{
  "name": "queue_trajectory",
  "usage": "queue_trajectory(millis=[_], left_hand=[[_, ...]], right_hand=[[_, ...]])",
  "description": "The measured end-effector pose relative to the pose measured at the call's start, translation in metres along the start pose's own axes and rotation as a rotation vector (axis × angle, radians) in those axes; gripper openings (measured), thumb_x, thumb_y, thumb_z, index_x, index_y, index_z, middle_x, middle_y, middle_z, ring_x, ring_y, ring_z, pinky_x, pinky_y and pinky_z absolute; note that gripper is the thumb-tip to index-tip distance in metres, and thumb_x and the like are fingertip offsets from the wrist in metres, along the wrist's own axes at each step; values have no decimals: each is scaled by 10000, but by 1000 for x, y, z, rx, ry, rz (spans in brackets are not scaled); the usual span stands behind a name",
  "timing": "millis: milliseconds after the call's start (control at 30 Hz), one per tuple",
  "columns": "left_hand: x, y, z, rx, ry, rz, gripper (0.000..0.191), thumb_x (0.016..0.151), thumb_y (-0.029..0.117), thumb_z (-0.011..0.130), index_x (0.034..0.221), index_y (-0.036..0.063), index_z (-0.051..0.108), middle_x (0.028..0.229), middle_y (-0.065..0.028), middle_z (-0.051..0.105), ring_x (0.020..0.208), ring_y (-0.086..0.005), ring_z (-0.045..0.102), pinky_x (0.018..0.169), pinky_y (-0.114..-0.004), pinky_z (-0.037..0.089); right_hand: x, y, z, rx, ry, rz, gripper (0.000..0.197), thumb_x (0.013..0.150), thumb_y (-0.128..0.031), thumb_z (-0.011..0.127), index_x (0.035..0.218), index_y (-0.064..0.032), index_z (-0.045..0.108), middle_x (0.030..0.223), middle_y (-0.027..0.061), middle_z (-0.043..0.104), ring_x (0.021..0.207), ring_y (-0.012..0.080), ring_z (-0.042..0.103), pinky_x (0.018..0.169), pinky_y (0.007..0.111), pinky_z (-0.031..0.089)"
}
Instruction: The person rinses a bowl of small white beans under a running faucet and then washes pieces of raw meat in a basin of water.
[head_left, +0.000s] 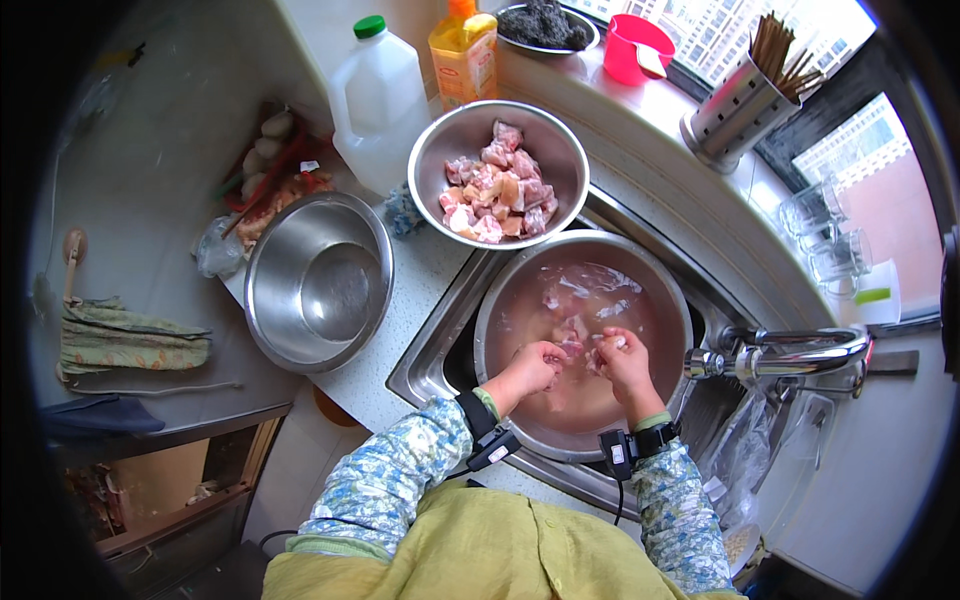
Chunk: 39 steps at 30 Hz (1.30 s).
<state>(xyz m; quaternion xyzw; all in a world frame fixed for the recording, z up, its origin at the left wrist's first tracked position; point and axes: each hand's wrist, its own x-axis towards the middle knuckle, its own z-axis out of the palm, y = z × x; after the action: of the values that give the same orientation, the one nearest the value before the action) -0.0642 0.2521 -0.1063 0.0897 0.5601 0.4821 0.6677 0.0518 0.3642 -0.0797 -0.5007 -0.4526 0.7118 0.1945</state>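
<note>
A large metal basin (491, 315) sits in the sink, filled with cloudy pink water and pieces of raw meat (571, 330). Both hands are over this water. The fingers of my left hand (534, 367) are drawn together beside a meat piece; whether they grip it is hidden. My right hand (624, 367) pinches a small pale piece of meat (594, 363) just to the right. Behind the basin, a smaller metal bowl (427, 150) holds a heap of raw meat chunks (502, 184). To the left stands another metal bowl (319, 281) with nothing solid inside.
A chrome faucet (795, 352) reaches over the basin's right side. Behind are a plastic jug (382, 105), an orange-capped bottle (463, 64), a red measuring cup (637, 49) and a metal chopstick holder (739, 112). Glass mugs (836, 255) line the windowsill. Bagged food (277, 199) lies left.
</note>
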Motion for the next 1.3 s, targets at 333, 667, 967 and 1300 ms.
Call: queue_trajectory(millis=[333, 667, 967, 1300], left_hand=[[-59, 163, -22, 13, 217, 874, 343, 812, 28, 486, 1146, -8, 418, 931, -62, 547, 786, -120, 546, 676, -233, 459], [-51, 151, -26, 272, 587, 1152, 234, 764, 6, 545, 998, 0, 545, 862, -60, 588, 739, -88, 557, 618, -200, 456], [-5, 49, -20, 130, 256, 413, 177, 765, 20, 538, 940, 6, 551, 758, -46, 597, 626, -73, 539, 562, -188, 439], [24, 12, -10, 100, 364, 34, 285, 775, 124, 544, 1032, 12, 493, 752, -39, 578, 555, -81, 515, 447, -197, 408]], right_hand=[[8, -188, 111, 226, -473, -415, 526, 778, -103, 585, 1238, -1, 351, 1025, 106, 512, 854, 143, 537, 713, 247, 456], [48, -49, 6, -715, -228, -338, 188, 722, -153, 599, 859, -23, 604, 748, 85, 617, 659, 155, 584, 597, 271, 471], [17, 32, 5, -1146, -86, -460, 269, 651, -195, 637, 890, -81, 587, 844, 136, 578, 750, 317, 571, 690, 391, 458], [44, 31, -16, -393, -249, 220, 160, 663, -7, 557, 818, -29, 524, 647, 56, 567, 555, 171, 564, 506, 271, 456]])
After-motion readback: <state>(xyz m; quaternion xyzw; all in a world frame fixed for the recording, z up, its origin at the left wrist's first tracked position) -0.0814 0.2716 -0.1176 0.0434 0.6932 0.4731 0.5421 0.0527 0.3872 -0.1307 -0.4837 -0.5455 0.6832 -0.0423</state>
